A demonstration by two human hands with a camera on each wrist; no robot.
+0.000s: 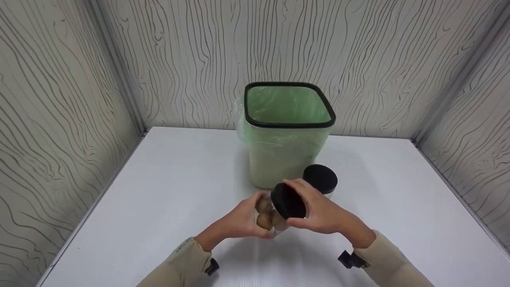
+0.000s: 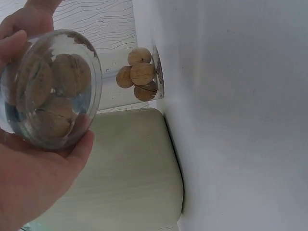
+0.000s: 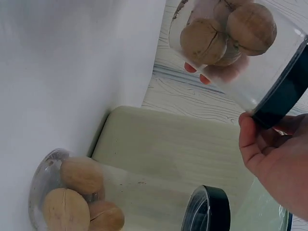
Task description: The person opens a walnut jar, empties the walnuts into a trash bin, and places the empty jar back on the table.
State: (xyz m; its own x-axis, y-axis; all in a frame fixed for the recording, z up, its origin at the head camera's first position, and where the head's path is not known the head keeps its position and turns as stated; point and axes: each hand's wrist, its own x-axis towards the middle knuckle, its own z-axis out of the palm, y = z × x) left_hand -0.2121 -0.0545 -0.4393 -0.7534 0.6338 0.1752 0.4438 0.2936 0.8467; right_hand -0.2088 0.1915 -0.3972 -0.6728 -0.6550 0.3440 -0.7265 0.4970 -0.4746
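A clear jar [image 3: 269, 62] with several walnuts [image 3: 204, 42] inside is held tilted above the table, its bottom turned toward the left wrist camera. My left hand [image 1: 239, 220] grips the jar around its body near the base. The fingers and thumb of my right hand [image 1: 328, 213] grip the rim of its black lid [image 1: 290, 202]. In the right wrist view the lid sits on the jar's mouth. A second clear jar [image 3: 144, 192] of walnuts, topped by its own black lid [image 1: 320, 178], stands upright on the table just beyond my right hand.
A pale green bin [image 1: 279, 159] with a black rim [image 1: 293, 124] and a thin green liner bag [image 1: 287, 103] stands behind the jars, close to the second one. Wood-grain patterned panels [image 1: 191, 59] enclose the white table [image 1: 167, 179] at the back and sides.
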